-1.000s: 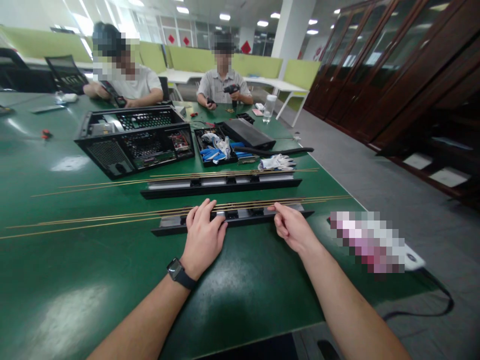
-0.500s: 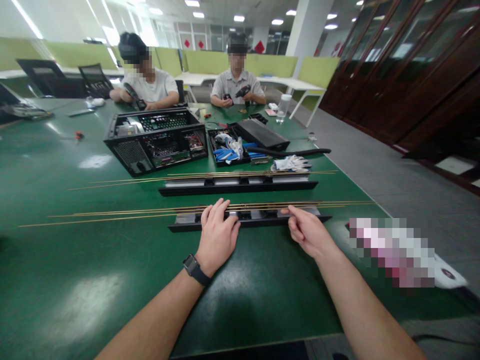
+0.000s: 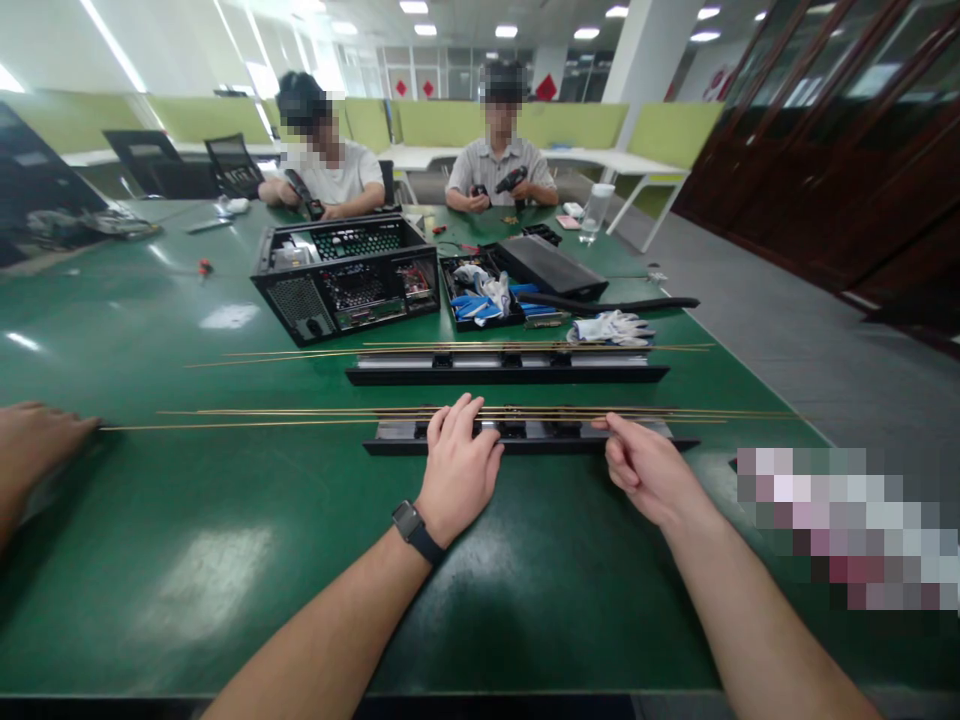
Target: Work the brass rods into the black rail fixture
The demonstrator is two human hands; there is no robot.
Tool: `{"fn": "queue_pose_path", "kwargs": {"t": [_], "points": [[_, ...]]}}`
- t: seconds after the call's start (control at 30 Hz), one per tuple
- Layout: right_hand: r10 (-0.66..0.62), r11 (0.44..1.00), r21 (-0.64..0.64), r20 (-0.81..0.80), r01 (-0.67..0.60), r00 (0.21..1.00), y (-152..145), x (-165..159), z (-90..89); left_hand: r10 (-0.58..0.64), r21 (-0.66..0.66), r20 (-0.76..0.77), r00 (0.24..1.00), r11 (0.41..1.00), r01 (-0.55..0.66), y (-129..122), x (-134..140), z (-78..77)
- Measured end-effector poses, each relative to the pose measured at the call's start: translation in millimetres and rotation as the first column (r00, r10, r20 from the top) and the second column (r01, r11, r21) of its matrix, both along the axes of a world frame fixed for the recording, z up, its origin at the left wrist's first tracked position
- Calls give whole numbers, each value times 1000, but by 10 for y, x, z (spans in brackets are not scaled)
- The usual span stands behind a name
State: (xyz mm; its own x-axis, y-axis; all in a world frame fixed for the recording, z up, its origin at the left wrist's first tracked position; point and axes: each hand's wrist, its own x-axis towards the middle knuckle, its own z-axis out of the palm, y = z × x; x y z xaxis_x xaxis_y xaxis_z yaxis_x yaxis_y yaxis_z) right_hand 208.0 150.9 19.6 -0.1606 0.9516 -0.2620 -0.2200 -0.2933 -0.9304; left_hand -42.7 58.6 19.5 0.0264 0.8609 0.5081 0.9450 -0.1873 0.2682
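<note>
Several thin brass-coloured rods [image 3: 262,412] lie across a black-edged metal rail [image 3: 559,446] on the green table. My left hand [image 3: 461,470], wearing a dark watch on its wrist, rests over the rods and rail with fingers stretched out and the thumb apart. My right hand [image 3: 637,460] is at the rail's right part; its index finger and thumb close at a rod while the other fingers are curled. Behind lies a second rail [image 3: 510,375] with more thin rods [image 3: 420,347] along it. At the left edge, another person's hand [image 3: 45,440] touches the end of the nearest rod.
A black computer case [image 3: 345,280] stands behind on the green table [image 3: 300,560]. Beside it are a tray with blue-white gloves [image 3: 484,300], another glove [image 3: 611,328] and a black bar [image 3: 637,303]. Two people sit across, one holding a drill [image 3: 512,180]. A blurred-out object [image 3: 847,530] lies at right.
Another person's hand has come into view at the left, at the rod end. The whole view has shifted, moving things rightward in the picture. My hands keep their places on the rods.
</note>
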Motion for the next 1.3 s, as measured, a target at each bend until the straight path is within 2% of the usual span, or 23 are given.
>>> {"fn": "queue_pose_path", "kwargs": {"t": [0.13,0.67,1.3], "points": [[25,1000,-7,14,-25,1000,-7,-3,-8,-5,0,4,1000,1000,5,-5,-2,4],[-22,998,-55,-19,21,1000,18,8,36,9,12,5,1000,1000,-9,4,-1,-28],[-147,985,-97,-56,141,987,27,-2,85,7,2,8,1000,1000,-7,7,-5,-25]]}}
